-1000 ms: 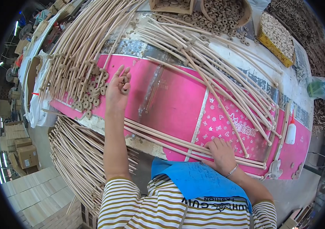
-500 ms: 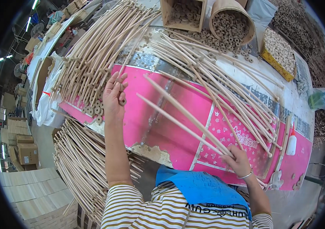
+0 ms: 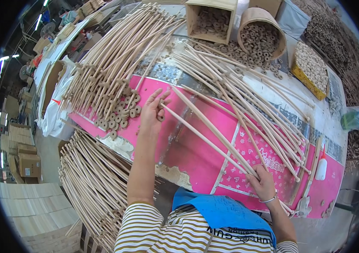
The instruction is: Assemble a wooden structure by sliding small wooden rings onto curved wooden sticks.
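Two or three thin wooden rods (image 3: pixel 213 133) slant up and left from my right hand (image 3: pixel 263 184), which is closed round their lower ends. My left hand (image 3: pixel 150 111) is at the upper tip of one rod, fingers curled, with a small wooden ring (image 3: pixel 161 118) held low in them. Whether more rings sit in that palm is hidden. Left of it lies a heap of loose wooden rings (image 3: pixel 116 120), beside a large bundle of rods with rings on their ends (image 3: pixel 112 63). More rods with rounded ends (image 3: pixel 251 105) lie across the table beyond my right hand.
At the back stand a square wooden box (image 3: pixel 210 19) and a tipped round tub (image 3: pixel 263 38) of rings. A yellow basket (image 3: pixel 310 78) holds pale beads. A white glue bottle (image 3: pixel 321 166) lies at right. Another rod stack (image 3: pixel 95 173) sits below the table's left edge.
My left hand has moved right, from beside the ring heap to the tip of one rod. The rods stay in my right hand. The whole view has shifted slightly.
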A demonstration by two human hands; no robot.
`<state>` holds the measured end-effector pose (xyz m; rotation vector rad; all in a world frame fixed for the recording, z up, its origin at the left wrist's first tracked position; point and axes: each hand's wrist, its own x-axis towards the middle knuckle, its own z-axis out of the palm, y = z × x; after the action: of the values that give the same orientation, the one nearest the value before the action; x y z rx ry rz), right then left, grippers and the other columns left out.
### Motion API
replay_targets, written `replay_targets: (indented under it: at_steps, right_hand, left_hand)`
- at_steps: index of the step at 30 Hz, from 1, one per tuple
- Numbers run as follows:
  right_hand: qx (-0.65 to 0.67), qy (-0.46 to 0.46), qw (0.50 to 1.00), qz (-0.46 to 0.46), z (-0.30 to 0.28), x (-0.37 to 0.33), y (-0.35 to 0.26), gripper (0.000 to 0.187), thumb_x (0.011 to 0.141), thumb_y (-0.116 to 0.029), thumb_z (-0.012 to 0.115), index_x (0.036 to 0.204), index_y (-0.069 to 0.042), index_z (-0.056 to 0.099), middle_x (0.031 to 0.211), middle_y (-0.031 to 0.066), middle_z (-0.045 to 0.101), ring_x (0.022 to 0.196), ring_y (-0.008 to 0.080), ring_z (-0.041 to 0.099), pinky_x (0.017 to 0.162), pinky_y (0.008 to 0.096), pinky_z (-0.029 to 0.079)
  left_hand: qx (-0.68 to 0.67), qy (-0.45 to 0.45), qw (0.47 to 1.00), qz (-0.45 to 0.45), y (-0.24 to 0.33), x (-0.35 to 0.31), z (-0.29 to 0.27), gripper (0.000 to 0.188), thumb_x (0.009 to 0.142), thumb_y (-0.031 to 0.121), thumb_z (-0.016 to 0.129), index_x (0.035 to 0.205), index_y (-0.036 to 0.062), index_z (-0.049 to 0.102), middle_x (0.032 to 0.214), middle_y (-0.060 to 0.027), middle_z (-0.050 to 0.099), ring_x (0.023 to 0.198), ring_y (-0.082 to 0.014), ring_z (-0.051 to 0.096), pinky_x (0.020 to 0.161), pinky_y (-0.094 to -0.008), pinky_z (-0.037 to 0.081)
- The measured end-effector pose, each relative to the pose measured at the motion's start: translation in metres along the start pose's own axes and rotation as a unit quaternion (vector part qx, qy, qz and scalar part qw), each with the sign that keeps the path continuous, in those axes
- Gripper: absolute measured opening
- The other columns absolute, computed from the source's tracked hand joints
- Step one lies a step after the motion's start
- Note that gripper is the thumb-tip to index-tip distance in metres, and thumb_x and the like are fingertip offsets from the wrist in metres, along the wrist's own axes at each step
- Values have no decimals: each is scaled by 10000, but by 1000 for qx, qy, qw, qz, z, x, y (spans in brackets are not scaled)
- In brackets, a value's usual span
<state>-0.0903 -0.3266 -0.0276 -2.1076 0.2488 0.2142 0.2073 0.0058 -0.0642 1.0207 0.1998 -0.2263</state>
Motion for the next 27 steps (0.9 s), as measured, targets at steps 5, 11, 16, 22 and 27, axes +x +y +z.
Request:
replay_targets:
  at_steps: [5, 11, 16, 22, 27]
  right_hand:
    - [-16, 23, 999, -18, 3, 0, 2, 111, 937, -77, 683, 940, -14, 591, 700, 92, 698, 647, 187, 705, 595, 315, 528]
    - [25, 40, 999, 26, 5, 1, -4, 96, 915, -80, 686, 906, -21, 612, 679, 52, 644, 605, 141, 622, 574, 296, 461]
    - [-9, 27, 1000, -10, 4, 1, 6, 116, 932, -74, 692, 946, -10, 596, 701, 84, 693, 615, 162, 680, 563, 305, 509]
    - [-4, 36, 999, 11, 5, 3, 3, 128, 930, -83, 698, 936, -14, 592, 686, 78, 677, 626, 174, 684, 570, 316, 509]
    - [1, 56, 998, -4, 7, 3, 12, 133, 928, -91, 703, 933, -16, 593, 680, 76, 672, 619, 178, 682, 566, 323, 505]
  left_hand:
    - [-66, -6, 997, -27, -10, 4, 1, 339, 1071, 58, 421, 1398, 14, 500, 1260, -193, 683, 914, -159, 728, 438, -162, 429]
    - [-157, -15, 986, -58, -15, 10, -8, 350, 1057, 25, 430, 1401, 6, 494, 1246, -189, 684, 909, -180, 727, 443, -174, 441]
    - [-191, -9, 980, -62, -13, 9, -8, 368, 1037, -12, 430, 1400, -4, 491, 1257, -192, 670, 900, -183, 723, 441, -174, 435]
    - [-146, -16, 987, -67, -16, 8, -6, 363, 1037, -4, 431, 1393, -5, 502, 1236, -196, 675, 895, -184, 721, 438, -168, 428]
    - [-130, -24, 988, -79, -19, 6, 1, 337, 1053, 36, 436, 1376, -8, 518, 1191, -187, 692, 887, -169, 715, 435, -169, 415]
